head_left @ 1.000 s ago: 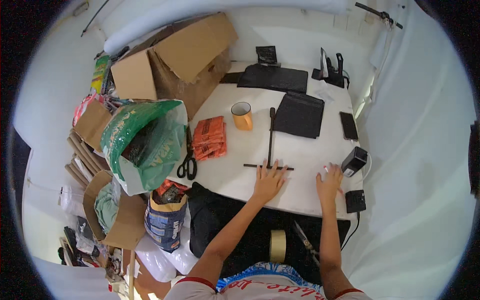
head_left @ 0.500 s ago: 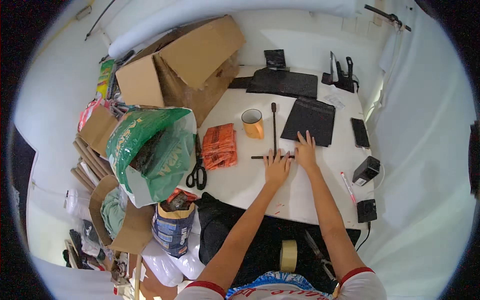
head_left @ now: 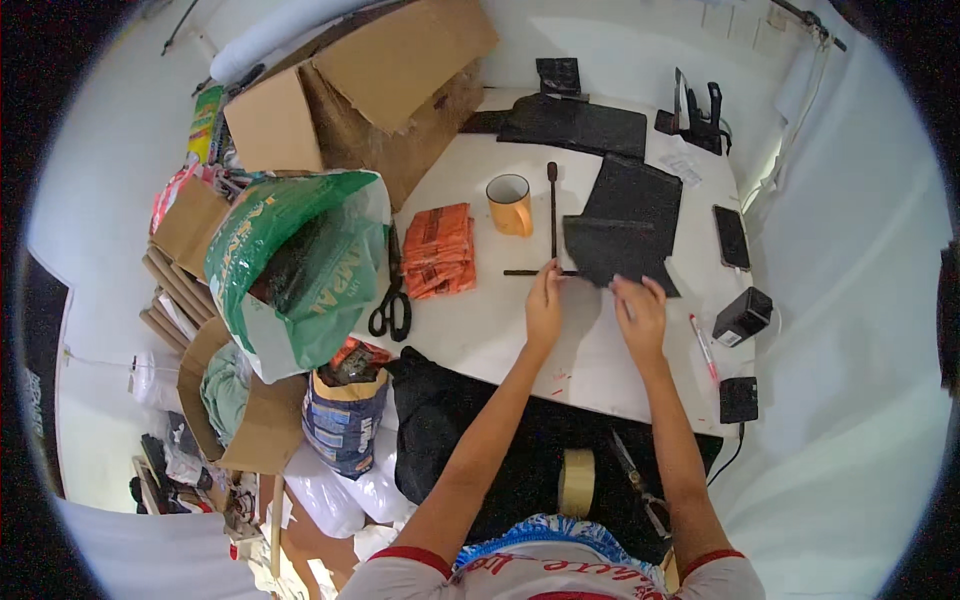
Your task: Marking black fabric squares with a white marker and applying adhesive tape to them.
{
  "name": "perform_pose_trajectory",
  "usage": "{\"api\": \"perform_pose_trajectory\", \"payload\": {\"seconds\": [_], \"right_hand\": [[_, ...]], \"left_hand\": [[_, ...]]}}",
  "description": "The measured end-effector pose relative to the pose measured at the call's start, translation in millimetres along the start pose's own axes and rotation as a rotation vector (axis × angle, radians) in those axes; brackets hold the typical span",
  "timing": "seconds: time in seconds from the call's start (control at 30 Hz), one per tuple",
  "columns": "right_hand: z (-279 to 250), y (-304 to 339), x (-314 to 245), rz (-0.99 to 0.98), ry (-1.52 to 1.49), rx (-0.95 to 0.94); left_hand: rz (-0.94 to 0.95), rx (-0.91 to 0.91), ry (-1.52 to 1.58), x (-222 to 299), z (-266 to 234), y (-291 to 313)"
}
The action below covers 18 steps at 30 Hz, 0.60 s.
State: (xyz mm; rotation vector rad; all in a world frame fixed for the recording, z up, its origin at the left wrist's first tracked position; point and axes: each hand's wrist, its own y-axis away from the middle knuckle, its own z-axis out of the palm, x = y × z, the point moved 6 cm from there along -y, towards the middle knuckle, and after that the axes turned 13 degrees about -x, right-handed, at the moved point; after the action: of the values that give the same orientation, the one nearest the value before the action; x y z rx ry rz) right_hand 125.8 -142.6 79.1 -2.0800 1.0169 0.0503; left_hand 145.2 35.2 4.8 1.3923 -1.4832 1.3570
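Observation:
A limp black sheet is raised at an angle over a stack of flat black sheets. My right hand pinches its near edge. Close to the sheet's lower left side, my left hand has its fingers drawn together; whatever they hold is too small to make out. Just beyond the left fingertips lies a thin dark rod with a thicker far end, pointing away from me. A short dark strip lies crosswise at the rod's near end, partly hidden by the left hand.
An orange mug, orange packets and black scissors sit left of the rod. A green plastic bag and large carton crowd the left. A phone, marker and black box line the right edge.
Both hands have come up off the table, their fingers closing from a flat spread. The black sheet has lifted off the stack and swung toward me. The whole view has shifted slightly.

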Motion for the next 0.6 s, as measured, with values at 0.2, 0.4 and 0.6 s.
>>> {"api": "perform_pose_trajectory", "payload": {"seconds": [0.2, 0.4, 0.6], "right_hand": [[-48, 81, -70, -0.161, 0.025, -0.083], [-47, 116, -96, 0.073, -0.325, -0.382], [-21, 113, -3, 0.689, -1.409, -0.069]], "left_hand": [[-0.554, -0.168, 1.017, -14, 23, 59], [-0.569, -0.299, 0.699, -4, 0, 84], [-0.43, -0.366, 0.743, 83, -30, 120]]}}
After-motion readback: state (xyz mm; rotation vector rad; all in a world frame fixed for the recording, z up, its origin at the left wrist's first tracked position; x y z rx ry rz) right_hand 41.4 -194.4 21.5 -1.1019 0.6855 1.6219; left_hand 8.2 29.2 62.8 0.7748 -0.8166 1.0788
